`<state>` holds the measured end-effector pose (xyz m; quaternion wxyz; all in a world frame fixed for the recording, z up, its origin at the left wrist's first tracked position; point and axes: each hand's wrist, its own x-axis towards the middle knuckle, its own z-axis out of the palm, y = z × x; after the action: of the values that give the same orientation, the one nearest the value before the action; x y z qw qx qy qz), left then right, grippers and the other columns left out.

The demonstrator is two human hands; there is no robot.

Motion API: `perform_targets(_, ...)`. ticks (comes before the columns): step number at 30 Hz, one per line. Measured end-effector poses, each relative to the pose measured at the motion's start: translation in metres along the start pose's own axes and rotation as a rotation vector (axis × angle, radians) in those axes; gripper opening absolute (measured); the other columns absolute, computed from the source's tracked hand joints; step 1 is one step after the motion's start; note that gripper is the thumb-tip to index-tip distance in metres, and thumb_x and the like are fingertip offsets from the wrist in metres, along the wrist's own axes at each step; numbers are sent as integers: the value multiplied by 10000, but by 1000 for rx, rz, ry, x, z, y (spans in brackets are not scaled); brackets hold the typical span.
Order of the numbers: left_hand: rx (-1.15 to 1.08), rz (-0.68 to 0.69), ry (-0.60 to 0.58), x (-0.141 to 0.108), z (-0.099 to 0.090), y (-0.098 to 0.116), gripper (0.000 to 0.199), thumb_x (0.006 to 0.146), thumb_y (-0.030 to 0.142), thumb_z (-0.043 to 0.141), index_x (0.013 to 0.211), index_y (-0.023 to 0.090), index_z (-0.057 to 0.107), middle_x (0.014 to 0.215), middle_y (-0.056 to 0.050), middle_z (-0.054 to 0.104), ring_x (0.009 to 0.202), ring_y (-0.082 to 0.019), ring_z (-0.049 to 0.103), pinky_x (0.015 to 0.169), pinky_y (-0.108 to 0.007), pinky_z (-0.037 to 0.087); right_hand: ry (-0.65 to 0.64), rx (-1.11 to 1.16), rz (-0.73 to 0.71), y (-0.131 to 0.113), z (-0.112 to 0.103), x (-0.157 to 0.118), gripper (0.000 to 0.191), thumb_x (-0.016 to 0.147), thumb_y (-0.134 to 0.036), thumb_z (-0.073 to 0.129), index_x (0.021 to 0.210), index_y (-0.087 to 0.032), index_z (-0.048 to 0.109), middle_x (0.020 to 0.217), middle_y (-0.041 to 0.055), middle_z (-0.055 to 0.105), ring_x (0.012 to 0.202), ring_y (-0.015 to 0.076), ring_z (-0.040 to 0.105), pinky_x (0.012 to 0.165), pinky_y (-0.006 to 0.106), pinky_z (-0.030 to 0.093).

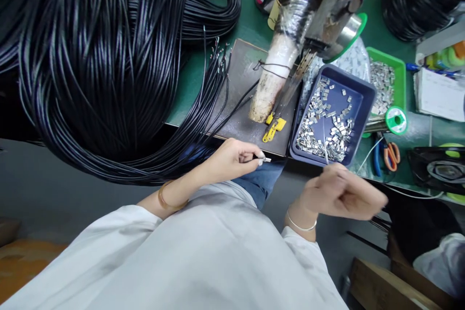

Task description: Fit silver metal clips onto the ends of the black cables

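My left hand is closed in a pinch at the front edge of the bench, with a small silvery metal connector between thumb and fingertips. To its right, my right hand is closed and slightly blurred. A thin strand of solder wire sticks up out of that hand over a blue tray of loose metal connectors. More of the strand runs from the hand's far side toward a green-rimmed solder spool. Yellow clip-like parts lie on a dark board beyond my left hand.
Black cables fill the left, their stripped ends on the board. A fume hose hangs over the board's middle. On the right are a green tray, orange-and-blue-handled pliers, a paper pad and a black fan-like device.
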<state>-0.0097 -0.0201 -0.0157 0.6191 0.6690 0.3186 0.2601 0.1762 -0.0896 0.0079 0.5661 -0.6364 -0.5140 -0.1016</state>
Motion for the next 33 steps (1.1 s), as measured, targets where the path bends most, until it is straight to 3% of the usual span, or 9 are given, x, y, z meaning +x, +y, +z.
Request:
perform_targets(1, 58, 12, -26, -4, -1, -2, 167, 840, 227, 650, 891, 112, 759, 500, 59, 502, 461, -49, 398, 471, -171, 334, 157, 62, -48, -2, -3, 5, 102, 871, -366, 641, 850, -290, 577, 612, -83, 453, 399, 84, 421, 423, 281, 361)
perform_targets(3, 148, 59, 57, -11, -5, -5, 210, 855, 264, 670, 972, 123, 771, 638, -2, 676, 524, -75, 540, 531, -183, 440, 199, 76, -4, -3, -9, 15, 133, 853, -301, 670, 964, -272, 602, 733, -62, 556, 424, 84, 512, 411, 269, 366)
perform_targets(6, 354, 212, 420, -15, -17, -13, 222, 853, 263, 691, 1015, 127, 761, 789, -43, 734, 578, -94, 586, 596, -213, 486, -160, -157, 220, 12, -19, 28, 114, 889, -318, 627, 944, -219, 611, 718, -20, 651, 601, 161, 677, 595, 304, 516)
perform_targets(8, 576, 278, 619, -13, -29, -18, 241, 852, 231, 681, 1063, 139, 752, 847, -52, 719, 646, -119, 596, 649, -243, 484, -358, -366, 213, 30, -26, 36, 147, 854, -352, 659, 843, -211, 619, 751, 2, 671, 684, 176, 679, 701, 326, 523)
perform_targets(11, 731, 258, 706, -8, -45, -24, 250, 841, 196, 661, 1071, 161, 752, 907, -62, 689, 745, -156, 612, 689, -271, 465, -529, -493, 201, 54, -30, 46, 160, 819, -346, 664, 753, -212, 607, 737, 7, 660, 678, 168, 629, 716, 324, 479)
perform_targets(16, 386, 199, 846, 0, -57, -27, 105, 838, 195, 670, 921, 174, 731, 826, -12, 640, 581, -87, 466, 567, -242, 384, -706, -605, 174, 64, -23, 58, 184, 824, -351, 621, 704, -212, 599, 678, 19, 638, 630, 174, 580, 665, 328, 400)
perform_targets(22, -100, 358, 1138, -1, -69, -32, 199, 875, 373, 698, 974, 245, 583, 951, -17, 640, 805, -124, 596, 699, -251, 479, -780, -842, -60, 54, -14, 62, 121, 803, -157, 557, 698, -211, 531, 731, 29, 615, 629, 156, 477, 605, 310, 247)
perform_targets(27, -256, 371, 962, -8, -57, -12, 236, 857, 443, 710, 909, 223, 640, 887, -5, 679, 557, -63, 533, 561, -242, 459, -762, -854, -101, 61, -9, 63, 97, 801, -149, 514, 731, -215, 496, 735, 19, 554, 645, 153, 443, 600, 322, 239)
perform_targets(33, -274, 312, 247, -4, -21, 24, 116, 762, 247, 779, 817, 149, 750, 747, -45, 729, 619, -106, 616, 561, -225, 463, -441, -555, -4, 57, -9, 59, 92, 801, -201, 552, 731, -222, 497, 777, 26, 599, 726, 169, 560, 634, 312, 418)
